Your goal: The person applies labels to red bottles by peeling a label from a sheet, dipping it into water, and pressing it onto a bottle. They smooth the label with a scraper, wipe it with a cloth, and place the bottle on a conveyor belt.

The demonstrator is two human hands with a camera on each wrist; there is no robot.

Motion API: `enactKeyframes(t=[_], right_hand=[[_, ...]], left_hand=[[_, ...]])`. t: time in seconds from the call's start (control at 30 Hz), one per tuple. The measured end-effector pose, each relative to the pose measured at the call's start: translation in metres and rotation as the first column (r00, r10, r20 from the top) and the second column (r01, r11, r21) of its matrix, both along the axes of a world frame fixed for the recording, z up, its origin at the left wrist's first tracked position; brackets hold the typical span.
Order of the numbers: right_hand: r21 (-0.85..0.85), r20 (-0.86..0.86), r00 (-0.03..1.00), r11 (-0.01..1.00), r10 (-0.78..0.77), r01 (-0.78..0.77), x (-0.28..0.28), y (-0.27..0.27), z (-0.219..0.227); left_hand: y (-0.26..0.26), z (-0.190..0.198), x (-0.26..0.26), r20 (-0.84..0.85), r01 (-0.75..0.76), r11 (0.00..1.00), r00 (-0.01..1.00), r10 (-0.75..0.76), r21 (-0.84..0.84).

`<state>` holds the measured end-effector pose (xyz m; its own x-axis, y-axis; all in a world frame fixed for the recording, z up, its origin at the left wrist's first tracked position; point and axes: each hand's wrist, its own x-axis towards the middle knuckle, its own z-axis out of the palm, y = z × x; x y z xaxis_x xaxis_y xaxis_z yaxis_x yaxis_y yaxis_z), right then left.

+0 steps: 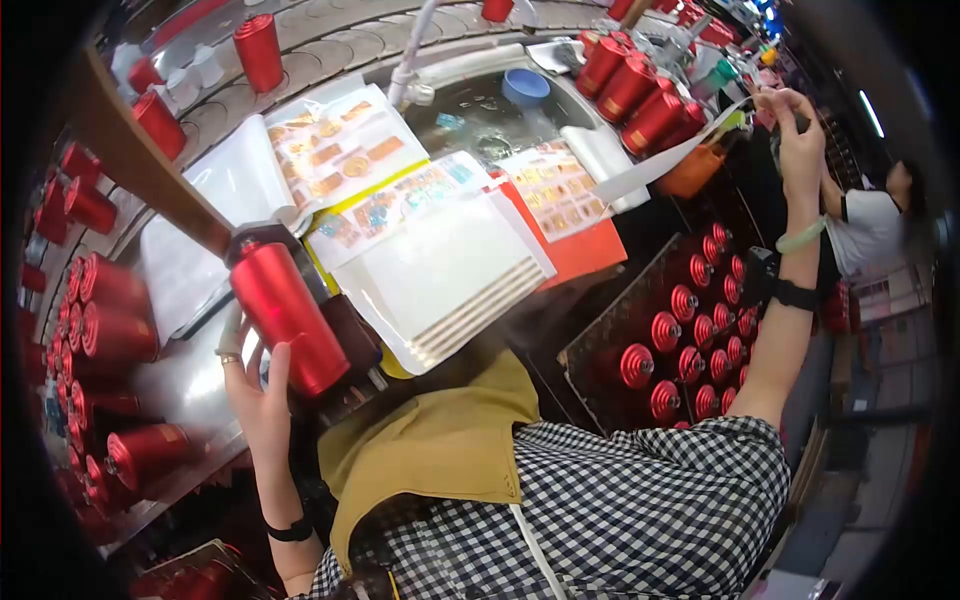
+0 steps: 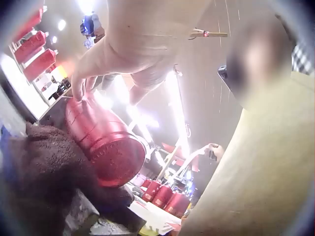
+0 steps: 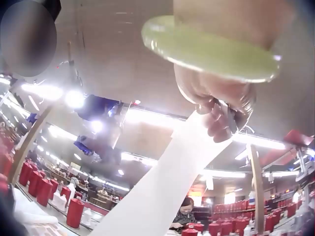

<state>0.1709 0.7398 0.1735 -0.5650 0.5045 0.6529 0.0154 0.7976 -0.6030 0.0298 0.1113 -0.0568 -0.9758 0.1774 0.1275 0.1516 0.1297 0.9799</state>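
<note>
In the head view my left hand (image 1: 262,395) touches the side of a red canister (image 1: 290,318) lying tilted on a dark cloth-covered rest; the left wrist view shows fingers on that canister (image 2: 108,142), its round base facing the camera. My raised right hand (image 1: 800,150) pinches the end of a long white strip (image 1: 670,160), which hangs down toward sheets of printed gold decals (image 1: 555,190). In the right wrist view the strip (image 3: 157,187) runs down from the curled fingers of the right hand (image 3: 216,118).
A water basin (image 1: 480,120) with a blue cup (image 1: 525,87) lies beyond the sheets. Red canisters (image 1: 120,330) crowd the left, more stand at the back right, and a dark crate (image 1: 600,350) of them is at the right. A wooden post (image 1: 160,160) slants down at the left.
</note>
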Motion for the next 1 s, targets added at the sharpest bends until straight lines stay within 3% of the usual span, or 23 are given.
enactKeyframes(t=[0.1, 0.23, 0.3, 0.37, 0.5, 0.57, 0.63, 0.7, 0.77, 0.8, 0.83, 0.9, 1.0], right_hand=[[0.001, 0.056, 0.996, 0.998, -0.064, 0.064, 0.026, 0.008, -0.038], [0.220, 0.167, 0.938, 0.939, -0.305, 0.266, 0.041, -0.009, -0.084], [0.344, 0.183, 0.938, 0.913, -0.295, 0.220, 0.041, -0.013, -0.117], [0.281, 0.286, 0.913, 0.937, -0.290, 0.209, 0.040, -0.001, -0.161], [0.353, 0.383, 0.895, 0.932, -0.228, 0.086, 0.015, 0.002, -0.227], [0.188, 0.462, 0.864, 0.974, -0.199, 0.124, -0.011, -0.012, -0.242], [0.145, 0.475, 0.869, 0.986, -0.140, 0.079, -0.034, -0.023, -0.255], [0.027, 0.489, 0.868, 0.996, -0.089, 0.087, -0.062, -0.049, -0.252], [-0.068, 0.434, 0.899, 0.997, 0.055, -0.028, -0.088, -0.080, -0.246], [-0.116, 0.426, 0.896, 0.990, 0.123, -0.080, -0.100, -0.095, -0.243], [-0.125, 0.430, 0.892, 0.988, 0.141, -0.096, -0.111, -0.109, -0.242], [-0.068, 0.409, 0.862, 0.952, 0.299, -0.298, -0.134, -0.136, -0.238], [-0.125, 0.526, 0.780, 0.938, 0.338, -0.322, -0.168, -0.159, -0.233]], left_hand=[[0.005, 0.003, 0.005, 0.023, -0.023, 1.000, 0.999, 0.023, 0.012], [0.003, 0.002, 0.005, 0.001, 0.000, 1.000, 1.000, 0.000, -0.028], [0.004, 0.001, 0.005, -0.019, 0.016, 0.999, 1.000, -0.017, -0.043], [0.007, 0.001, 0.007, 0.002, -0.014, 0.999, 1.000, 0.014, -0.048], [0.006, -0.006, 0.006, -0.041, -0.015, 0.996, 0.999, 0.012, -0.085], [0.007, -0.002, 0.007, 0.038, -0.025, 1.000, 0.999, 0.026, -0.015], [0.007, -0.003, 0.007, -0.017, -0.026, 0.998, 1.000, 0.025, -0.063], [0.006, -0.002, 0.009, -0.066, -0.044, 0.993, 0.997, 0.036, -0.113], [0.009, 0.001, 0.010, 0.128, -0.042, 0.998, 0.991, 0.037, 0.038], [0.012, 0.002, 0.010, 0.084, -0.063, 0.998, 0.995, 0.061, 0.027], [0.014, 0.001, 0.010, 0.089, -0.080, 0.997, 0.993, 0.078, 0.018], [0.016, 0.000, 0.009, 0.062, -0.045, 0.998, 0.997, 0.043, 0.032], [0.015, 0.001, 0.009, 0.077, -0.056, 0.998, 0.996, 0.054, 0.027]])
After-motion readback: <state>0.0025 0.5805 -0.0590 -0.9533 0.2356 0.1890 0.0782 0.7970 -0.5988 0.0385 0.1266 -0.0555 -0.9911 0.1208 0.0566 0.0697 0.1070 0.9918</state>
